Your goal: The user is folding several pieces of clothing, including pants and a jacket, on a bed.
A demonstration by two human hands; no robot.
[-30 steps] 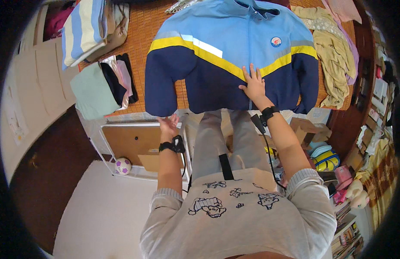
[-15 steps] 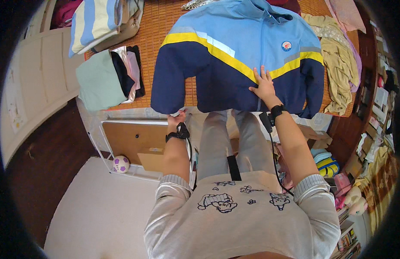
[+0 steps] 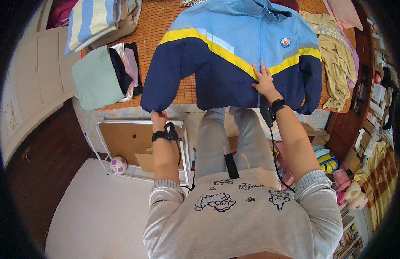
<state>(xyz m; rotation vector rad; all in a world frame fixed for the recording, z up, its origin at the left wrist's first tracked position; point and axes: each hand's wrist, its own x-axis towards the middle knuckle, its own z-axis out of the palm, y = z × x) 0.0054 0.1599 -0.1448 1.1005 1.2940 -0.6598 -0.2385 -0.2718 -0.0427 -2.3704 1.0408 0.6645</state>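
One blue jacket (image 3: pixel 226 54) lies on the table (image 3: pixel 152 21), collar (image 3: pixel 275 16) toward its far edge, long axis sleeve to sleeve. At the table's near edge, the left hand (image 3: pixel 159 118) pinches a cuff (image 3: pixel 152 109); the right hand (image 3: pixel 265 84) rests on the jacket, fingers spread. Right of the table, a shelf (image 3: pixel 348 221) holds books (image 3: pixel 350 235).

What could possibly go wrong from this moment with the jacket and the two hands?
1. The left hand holds the end of the sleeve at the near edge of the brown mat; a hard pull might skew the jacket, as the right hand only lies flat on its front.
2. The folded clothes lie close beside that sleeve, so a wide swing might disturb them.
3. The black cable hanging below the right hand could perhaps catch.
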